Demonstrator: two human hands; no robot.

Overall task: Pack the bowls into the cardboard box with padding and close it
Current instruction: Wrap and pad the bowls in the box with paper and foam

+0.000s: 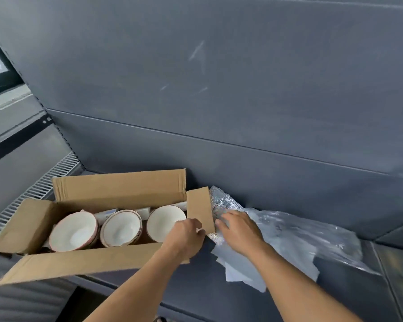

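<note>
Sitting on a dark grey ledge [277, 305], the box [116, 189] is open, with all four flaps turned out. Inside it three stacks of white bowls lie tipped on their sides in a row, mouths facing the camera: one at the box's left end [73, 231], one in the middle [120, 228], one at the right end [164, 223]. Small white cartons [106, 214] show behind them, against the box's far wall.

The left hand [184, 235] is at the box's right end. Its fingers are curled against the inner face of the end flap [200, 209] and its thumb is at the flap's lower corner, holding the flap nearly upright.

Just outside that flap, silver foil padding [221, 201] lies bunched against the box. The right hand [239, 231] rests on it, fingers loosely bent and reaching toward the flap's outer face; whether they pinch the foil I cannot tell.

Right of the box, beyond the foil, crumpled clear plastic [300, 233] is spread over the ledge, and pale flat sheets [240, 268] lie under the right wrist. Left of the box runs a ribbed metal grille [40, 189].
</note>
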